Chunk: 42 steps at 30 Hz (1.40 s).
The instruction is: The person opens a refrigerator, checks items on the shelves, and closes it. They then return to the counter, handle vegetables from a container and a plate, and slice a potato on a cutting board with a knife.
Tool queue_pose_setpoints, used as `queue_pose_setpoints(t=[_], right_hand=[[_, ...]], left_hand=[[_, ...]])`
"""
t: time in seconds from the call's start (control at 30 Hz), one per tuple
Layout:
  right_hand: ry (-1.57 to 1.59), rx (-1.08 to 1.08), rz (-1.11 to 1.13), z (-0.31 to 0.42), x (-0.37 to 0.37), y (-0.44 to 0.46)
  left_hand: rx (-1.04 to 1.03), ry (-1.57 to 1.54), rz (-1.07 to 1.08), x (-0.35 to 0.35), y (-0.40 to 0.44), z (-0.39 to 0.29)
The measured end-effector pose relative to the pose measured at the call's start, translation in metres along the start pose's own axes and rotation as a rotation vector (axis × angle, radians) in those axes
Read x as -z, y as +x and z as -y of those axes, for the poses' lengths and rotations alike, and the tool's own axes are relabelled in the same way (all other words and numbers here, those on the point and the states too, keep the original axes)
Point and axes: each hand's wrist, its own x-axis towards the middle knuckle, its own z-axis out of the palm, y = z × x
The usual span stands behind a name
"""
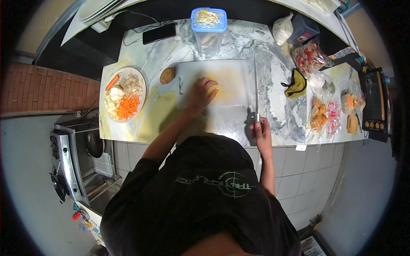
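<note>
On the white cutting board, my left hand is closed over a yellow piece that looks like peeled potato; my fingers cover part of it. My right hand grips the handle of a long knife just off the board's right edge. Its blade points away from me, apart from the potato. A whole unpeeled potato lies by the board's left edge. A thin dark scrap rests on the board near it.
To the left is a plate with shredded carrot, sprouts and a whole carrot. A phone and a blue-lidded container with sprouts on top stand behind. Rightward are a yellow-black pouch and bagged food. A stove sits lower left.
</note>
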Motion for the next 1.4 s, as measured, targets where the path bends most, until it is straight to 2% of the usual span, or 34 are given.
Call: queue_pose_setpoints(t=[0.03, 0.1, 0.17, 0.33, 0.43, 0.63, 0.8, 0.93, 1.1, 1.27, 1.4], right_hand=[[0.099, 0.072, 0.041, 0.007, -0.007, -0.006], [0.116, 0.037, 0.026, 0.014, -0.01, -0.012], [0.027, -0.16, 0.176, 0.018, -0.003, -0.011], [-0.186, -0.175, 0.134, 0.016, -0.018, -0.025], [-0.354, -0.089, 0.151, 0.036, -0.024, -0.033], [-0.465, -0.058, 0.176, 0.019, -0.021, -0.03], [-0.567, 0.01, 0.029, 0.023, -0.02, -0.02], [-0.58, -0.073, 0.051, 0.037, -0.023, -0.02], [-0.389, -0.059, 0.165, 0.016, -0.033, -0.021], [-0.389, -0.01, 0.117, 0.015, -0.045, -0.022], [-0.358, -0.096, 0.072, 0.022, -0.049, -0.024]], left_hand=[[-0.002, -0.004, 0.009, -0.004, -0.002, 0.004], [-0.034, 0.009, -0.019, -0.009, -0.001, 0.01], [-0.034, 0.042, -0.013, -0.009, -0.003, 0.013], [-0.023, 0.081, -0.126, -0.01, -0.007, 0.009], [0.033, 0.11, -0.186, -0.003, -0.006, -0.001], [0.043, 0.138, -0.164, 0.005, -0.001, -0.01], [0.07, 0.129, -0.127, 0.005, -0.004, -0.009], [0.077, 0.128, -0.102, 0.007, -0.003, -0.009], [0.019, 0.145, -0.108, 0.006, -0.002, -0.01], [-0.003, 0.135, -0.095, 0.007, -0.003, -0.011], [0.006, 0.115, -0.086, 0.009, -0.002, -0.014]])
